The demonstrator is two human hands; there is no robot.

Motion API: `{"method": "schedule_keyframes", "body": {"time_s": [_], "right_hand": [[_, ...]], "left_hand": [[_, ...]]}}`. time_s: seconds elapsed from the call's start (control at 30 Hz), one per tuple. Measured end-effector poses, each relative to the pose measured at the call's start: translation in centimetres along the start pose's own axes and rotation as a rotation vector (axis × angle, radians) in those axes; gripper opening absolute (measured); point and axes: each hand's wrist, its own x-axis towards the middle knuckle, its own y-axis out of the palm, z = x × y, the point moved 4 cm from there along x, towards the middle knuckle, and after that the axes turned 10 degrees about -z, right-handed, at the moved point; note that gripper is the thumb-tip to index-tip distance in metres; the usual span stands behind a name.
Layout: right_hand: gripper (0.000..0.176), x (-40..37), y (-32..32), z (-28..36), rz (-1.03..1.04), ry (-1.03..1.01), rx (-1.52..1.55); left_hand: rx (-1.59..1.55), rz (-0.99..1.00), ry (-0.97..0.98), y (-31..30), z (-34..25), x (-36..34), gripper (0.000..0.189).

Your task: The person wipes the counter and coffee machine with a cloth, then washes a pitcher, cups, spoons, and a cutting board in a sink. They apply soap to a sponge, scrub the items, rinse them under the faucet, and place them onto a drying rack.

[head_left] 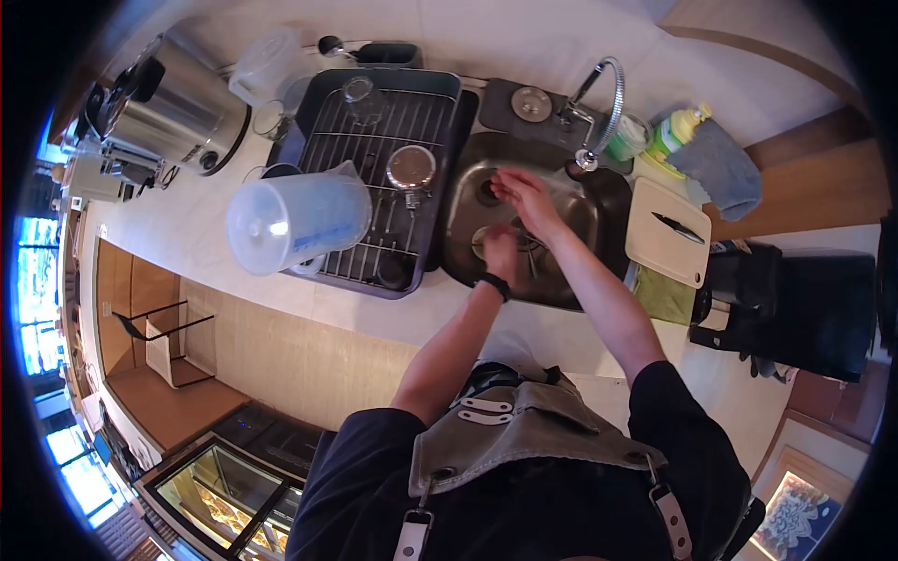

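Note:
Both hands are over the dark metal sink [456, 220]. My left hand [500, 249], with a black band at the wrist, is low in the basin with its fingers curled. A round, pale-rimmed item [479, 243] lies right beside it; what the fingers hold, if anything, is hidden. Several thin utensils [533, 259] lie in the basin just to its right. My right hand [526, 198] is higher up, near the drain [487, 194], fingers stretched out, holding nothing visible. The spring-hose faucet [586, 161] stands above and to the right of it.
Left of the sink, a dish rack [393, 117] carries a large translucent plastic container [299, 220], a glass jar [363, 100] and a round metal item [412, 168]. Rightward are a cutting board [659, 210] with a knife [678, 227], soap bottles [680, 128] and a grey-blue cloth [720, 168].

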Motion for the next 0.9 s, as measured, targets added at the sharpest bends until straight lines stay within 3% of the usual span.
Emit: {"method": "schedule_keyframes", "body": {"time_s": [0.07,0.17,0.27,0.37,0.4,0.47,0.5,0.53,0.63,0.73,0.8,0.83,0.9], "right_hand": [[0.029,0.7,-6.0,-3.9,-0.268,0.198,0.453],[0.029,2.8,-11.2,-5.7,-0.370,0.253,0.659],[0.031,2.0,-12.2,-5.3,-0.158,0.273,0.353],[0.033,0.0,-13.6,-3.9,-0.108,0.245,0.070],[0.035,-0.5,-15.2,-3.7,-0.146,0.131,-0.248],[0.041,-1.5,-17.8,-3.4,-0.206,-0.093,-0.887],[0.047,-2.5,-17.9,-3.7,-0.126,-0.065,-1.031],[0.053,-3.3,-17.7,-3.9,-0.039,-0.040,-1.175],[0.068,-5.1,-18.0,-5.3,0.111,0.091,-1.474],[0.071,-6.8,-17.3,-5.5,0.081,0.112,-1.637],[0.070,-7.1,-17.2,-5.1,0.068,0.106,-1.697],[0.069,-7.0,-17.4,-5.5,0.086,0.118,-1.711],[0.066,-6.8,-18.2,-6.1,0.069,0.140,-1.734]], "left_hand": [[0.064,-0.255,0.084,-0.1,-5.0,-2.4,0.016],[-0.126,-0.092,-0.084,0.9,-3.1,1.2,0.015],[-0.296,-0.003,-0.442,3.9,-2.1,3.0,0.017],[-0.289,0.176,-0.416,7.5,-0.1,6.3,0.021],[-0.294,0.091,-0.504,8.8,-1.3,5.6,0.021],[-0.299,0.209,-0.460,10.4,0.1,7.9,0.021],[-0.301,0.264,-0.437,10.5,1.2,9.3,0.020],[-0.154,0.380,-0.235,10.5,1.0,10.0,0.019],[-0.397,0.085,-0.438,10.1,3.0,9.7,0.021],[0.336,0.116,-0.316,7.2,9.9,13.2,0.024],[0.464,0.070,-0.072,6.1,15.1,15.5,0.036],[0.527,0.043,0.049,6.1,15.0,14.4,0.047],[0.956,0.020,0.050,7.2,12.5,10.5,0.047]]}}
